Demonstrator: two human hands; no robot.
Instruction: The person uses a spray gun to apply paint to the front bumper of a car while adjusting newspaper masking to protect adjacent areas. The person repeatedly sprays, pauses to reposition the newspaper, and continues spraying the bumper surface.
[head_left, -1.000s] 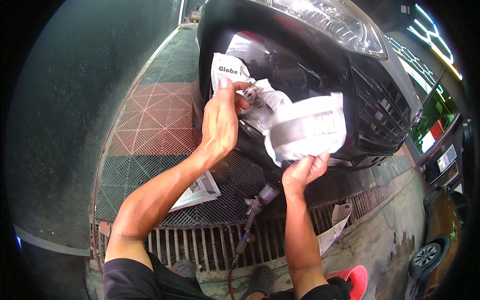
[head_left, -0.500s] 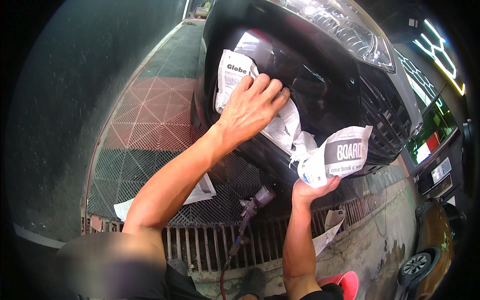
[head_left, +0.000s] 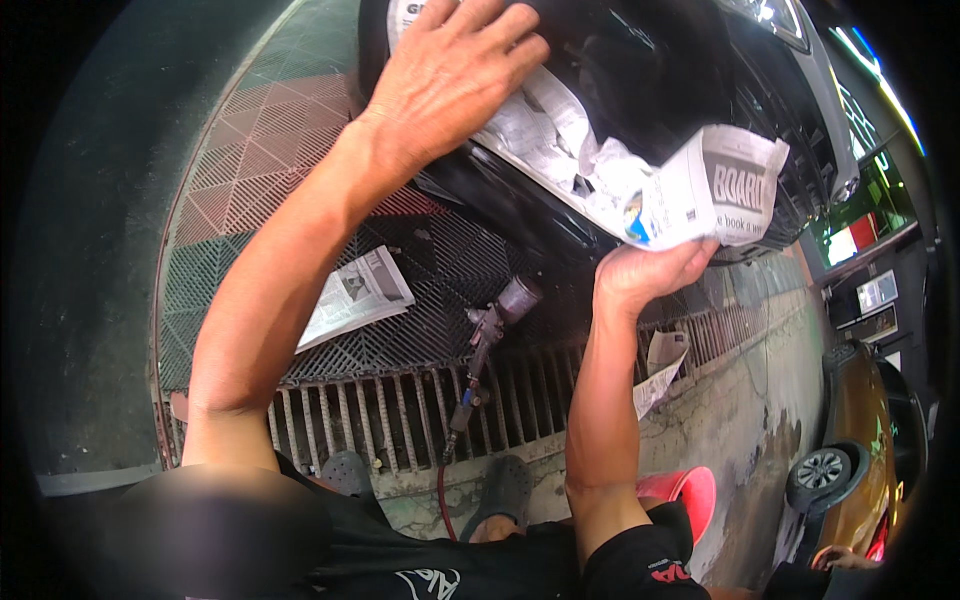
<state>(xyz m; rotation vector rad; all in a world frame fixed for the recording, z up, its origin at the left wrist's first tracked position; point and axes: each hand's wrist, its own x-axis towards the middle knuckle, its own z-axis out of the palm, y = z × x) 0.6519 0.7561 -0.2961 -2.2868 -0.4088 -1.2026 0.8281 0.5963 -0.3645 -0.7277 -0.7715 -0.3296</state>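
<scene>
A strip of printed newspaper (head_left: 570, 120) lies crumpled and torn along the recess of a black car bumper (head_left: 650, 70). My left hand (head_left: 455, 85) is over its upper end, knuckles bent, fingers pressing the paper against the bumper; its fingertips and thumb are mostly hidden. At the lower right end, my right hand (head_left: 655, 272) grips the newspaper's underside, and a broad flap stands up above the palm. Between both hands the paper is bunched white and loose.
A spray gun (head_left: 490, 330) with a red hose stands by the metal drain grating (head_left: 520, 405). Folded newspaper (head_left: 360, 295) lies on the patterned floor mat, another piece (head_left: 662, 370) on the grating. A red bucket (head_left: 690, 495) is beside my right arm; a brown car (head_left: 865, 450) stands right.
The view has tilted down, so the bumper sits higher in the picture and more of the floor shows. My hands are slightly farther apart, both still at the newspaper.
</scene>
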